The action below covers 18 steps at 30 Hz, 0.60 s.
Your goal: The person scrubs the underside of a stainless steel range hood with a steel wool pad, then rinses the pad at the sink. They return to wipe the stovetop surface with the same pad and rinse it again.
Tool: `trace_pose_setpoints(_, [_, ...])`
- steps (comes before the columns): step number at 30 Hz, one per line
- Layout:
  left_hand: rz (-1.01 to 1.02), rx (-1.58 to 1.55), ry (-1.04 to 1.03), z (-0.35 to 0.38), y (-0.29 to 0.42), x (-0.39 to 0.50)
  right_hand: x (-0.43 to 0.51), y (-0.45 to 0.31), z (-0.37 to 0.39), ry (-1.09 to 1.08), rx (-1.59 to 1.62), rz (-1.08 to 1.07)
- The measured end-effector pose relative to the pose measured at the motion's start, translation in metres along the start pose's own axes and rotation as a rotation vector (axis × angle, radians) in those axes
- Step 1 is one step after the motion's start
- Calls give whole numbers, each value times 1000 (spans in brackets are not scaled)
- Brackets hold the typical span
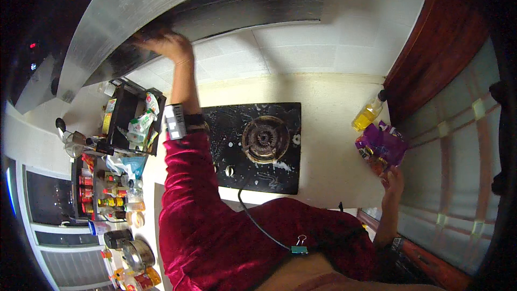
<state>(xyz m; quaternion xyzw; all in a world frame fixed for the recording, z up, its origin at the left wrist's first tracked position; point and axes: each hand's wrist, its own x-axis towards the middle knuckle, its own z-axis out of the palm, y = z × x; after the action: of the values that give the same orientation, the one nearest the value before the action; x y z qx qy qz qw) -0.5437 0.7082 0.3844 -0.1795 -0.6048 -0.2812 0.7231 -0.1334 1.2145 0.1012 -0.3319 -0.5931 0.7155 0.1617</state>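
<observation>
My left hand (167,46) is raised to the underside of the metal range hood (97,28); its fingers are blurred and lost in shadow. Whether it touches the hood I cannot tell. Over at the right, my right hand (391,180) pinches the lower end of a purple plastic food bag (385,141). A bottle of yellow oil (368,115) with a dark cap lies or stands just behind the bag. Between my arms is a black gas cooktop (262,182) with a round burner (264,139) and whitish marks on its surface.
A black rack (121,123) with packets stands left of the cooktop. Sauce bottles and jars (113,202) and a metal pot (138,254) line the counter further left. A dark red wooden cabinet (440,36) and a frosted panel (460,161) bound the right side.
</observation>
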Motion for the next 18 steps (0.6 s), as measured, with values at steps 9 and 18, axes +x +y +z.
trace_pose_setpoints(9, [440,205,-492,116,155,-76,1,-2,-19,-43,46,-58])
trace_pose_setpoints(18, [79,26,50,33,78,10,2,19,-48,108,72,75])
